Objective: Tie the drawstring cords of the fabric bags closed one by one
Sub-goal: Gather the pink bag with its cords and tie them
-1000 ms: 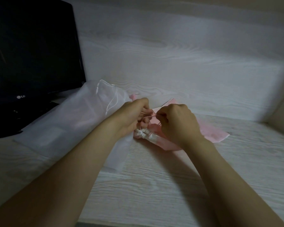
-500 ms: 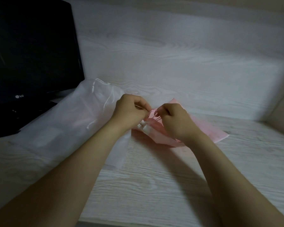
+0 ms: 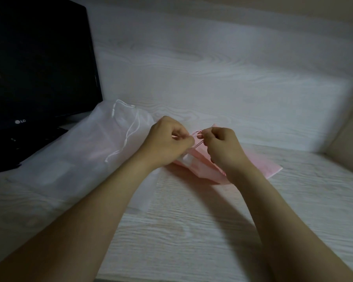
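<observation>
Pink cord (image 3: 198, 132) pinched by both hands, left hand (image 3: 169, 139) and right hand (image 3: 222, 145), over pink bag (image 3: 270, 167).

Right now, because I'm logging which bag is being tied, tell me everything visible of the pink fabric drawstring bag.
The pink fabric drawstring bag looks like thin, soft, matte cloth. It lies mostly flat and slightly rumpled on the pale wood-grain table, with its mouth end under the hands. Its thin pink cord forms a small loop above the mouth, pinched between the left hand and the right hand. A white patch shows near the mouth.
</observation>
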A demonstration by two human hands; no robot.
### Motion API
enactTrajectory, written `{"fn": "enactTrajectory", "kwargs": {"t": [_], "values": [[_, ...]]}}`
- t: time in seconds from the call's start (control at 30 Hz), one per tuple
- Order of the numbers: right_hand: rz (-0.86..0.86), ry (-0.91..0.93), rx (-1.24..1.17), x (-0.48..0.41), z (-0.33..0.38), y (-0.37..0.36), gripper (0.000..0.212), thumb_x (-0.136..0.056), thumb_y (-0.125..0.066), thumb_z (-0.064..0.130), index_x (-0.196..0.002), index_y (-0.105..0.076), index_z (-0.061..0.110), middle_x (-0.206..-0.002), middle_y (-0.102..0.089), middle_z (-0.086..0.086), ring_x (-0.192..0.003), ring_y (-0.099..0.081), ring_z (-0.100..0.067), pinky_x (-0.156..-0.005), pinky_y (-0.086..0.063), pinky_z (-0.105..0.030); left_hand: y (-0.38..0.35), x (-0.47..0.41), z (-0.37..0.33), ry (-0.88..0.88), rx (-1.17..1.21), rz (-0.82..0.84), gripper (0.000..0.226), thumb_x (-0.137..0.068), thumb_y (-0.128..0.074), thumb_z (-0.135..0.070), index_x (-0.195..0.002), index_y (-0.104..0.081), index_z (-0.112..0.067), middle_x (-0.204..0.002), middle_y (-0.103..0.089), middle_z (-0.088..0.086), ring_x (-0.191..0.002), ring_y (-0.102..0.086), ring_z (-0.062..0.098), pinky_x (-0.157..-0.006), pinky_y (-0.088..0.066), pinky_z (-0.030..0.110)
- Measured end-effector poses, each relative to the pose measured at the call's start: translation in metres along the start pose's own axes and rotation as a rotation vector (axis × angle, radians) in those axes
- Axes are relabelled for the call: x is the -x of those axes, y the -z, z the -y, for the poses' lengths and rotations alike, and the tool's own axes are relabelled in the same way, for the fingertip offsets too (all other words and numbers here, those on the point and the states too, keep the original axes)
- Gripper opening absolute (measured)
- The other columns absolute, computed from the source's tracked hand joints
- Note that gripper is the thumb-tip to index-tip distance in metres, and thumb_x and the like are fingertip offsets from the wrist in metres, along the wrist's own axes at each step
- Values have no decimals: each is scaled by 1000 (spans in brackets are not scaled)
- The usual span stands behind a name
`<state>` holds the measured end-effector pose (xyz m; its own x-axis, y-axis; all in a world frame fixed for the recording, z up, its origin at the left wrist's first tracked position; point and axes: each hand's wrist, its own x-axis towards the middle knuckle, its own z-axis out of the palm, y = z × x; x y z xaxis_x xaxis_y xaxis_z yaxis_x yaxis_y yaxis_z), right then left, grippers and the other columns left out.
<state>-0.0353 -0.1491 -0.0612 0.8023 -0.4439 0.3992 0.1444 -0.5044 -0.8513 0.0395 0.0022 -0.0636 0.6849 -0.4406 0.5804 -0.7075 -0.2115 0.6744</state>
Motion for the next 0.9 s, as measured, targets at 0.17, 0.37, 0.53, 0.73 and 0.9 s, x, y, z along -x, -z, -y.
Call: {"fn": "enactTrajectory", "kwargs": {"t": [0.17, 0.37, 0.53, 0.73, 0.9], "values": [[-7, 52, 127, -2, -6, 1, 29, -104, -48, 14, -89, -73, 12, -45, -47, 19, -43, -42, -1, -47, -31, -15, 16, -7, -12, 267, 596, -40, 27, -64, -77, -37, -64, -75, -10, -78, -65, 4, -82, -63, 16, -83, -49, 35], [-3, 115, 322, -1, -8, 2, 30, -103, -50, 15, -88, -75, 14, -71, -66, 21, -61, -56, 6, -53, -34, -8, 36, -10, -17, 447, 1370, -4, 38, -93, -69, -26, -57, -58, -20, -69, -61, -1, -90, -74, 21, -111, -50, 45], [99, 87, 439, -2, -15, 10, 37, -106, -45, 15, -81, -71, 20, -66, -56, 23, -65, -50, 5, -71, -39, -25, 27, -17, -3, 550, 1016, -177, 41, -105, -62, -30, -73, -37, -25, -52, -24, -8, -40, -22, 8, -41, -29, 19], [-94, 146, 662, -11, -31, 18, 42, -104, -51, 47, -81, -72, 17, -85, -69, -9, -84, -62, -30, -75, -54, -40, 25, -9, 0, 320, 235, -376, 14, -90, -65, -25, -80, -67, -15, -61, -63, -9, -58, -56, 8, -62, -43, 27], [-288, 166, 731, -12, -34, 22, 42, -102, -57, 33, -69, -63, 8, -76, -61, -13, -69, -55, -32, -59, -38, -33, 21, -1, 2, 177, -137, -233, 36, -82, -61, -40, -64, -69, -10, -61, -61, 4, -70, -60, 24, -73, -50, 30]]}}
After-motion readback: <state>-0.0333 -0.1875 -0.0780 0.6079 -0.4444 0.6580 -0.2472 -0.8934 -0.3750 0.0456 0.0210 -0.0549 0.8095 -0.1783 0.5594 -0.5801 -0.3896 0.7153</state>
